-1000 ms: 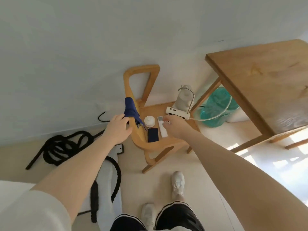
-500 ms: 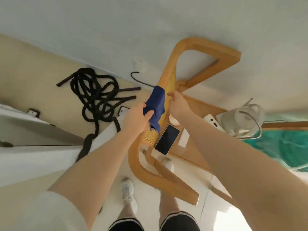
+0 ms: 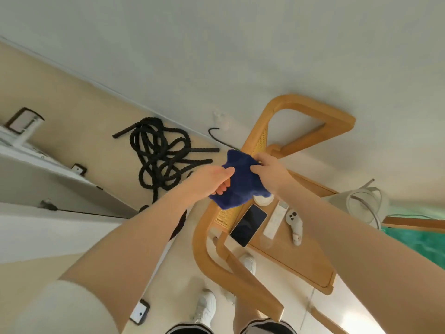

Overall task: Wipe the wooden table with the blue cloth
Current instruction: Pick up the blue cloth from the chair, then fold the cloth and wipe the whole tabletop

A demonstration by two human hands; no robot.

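Your left hand [image 3: 213,178] grips the near-left side of the blue cloth [image 3: 239,184], thumb on top and fingers curled beneath. Your right hand [image 3: 269,173] pinches its far-right edge, thumb pressed into the fabric. The cloth is stretched between both hands, held in the air just above the cane back of the wooden chair [image 3: 255,143].

Change noted: half a second ago the cloth hung bunched from your left hand against the chair back, your right hand just reaching it. It is now lifted clear and opened out. A second ago your right hand was down at the chair seat; it has since left the items there. Judgement: pickup is complete, the cloth is being readied, and no wiping has begun.

The wooden table is mostly out of frame; only a wooden strip [image 3: 414,224] at the right edge, beyond the white kettle [image 3: 363,206], may belong to it. I cannot confirm this.

Edges and room: directly under the cloth the seat carries a round white object [image 3: 263,200], a phone [image 3: 249,225], a white remote [image 3: 275,219] and a white power strip [image 3: 295,222]. A trailing corner could drag these, so lift before you turn. To your left, black rope [image 3: 161,155] lies coiled on the floor. The chair's front leg [image 3: 255,292] runs close beside your shoes. The open route appears to be rightward, past the kettle.
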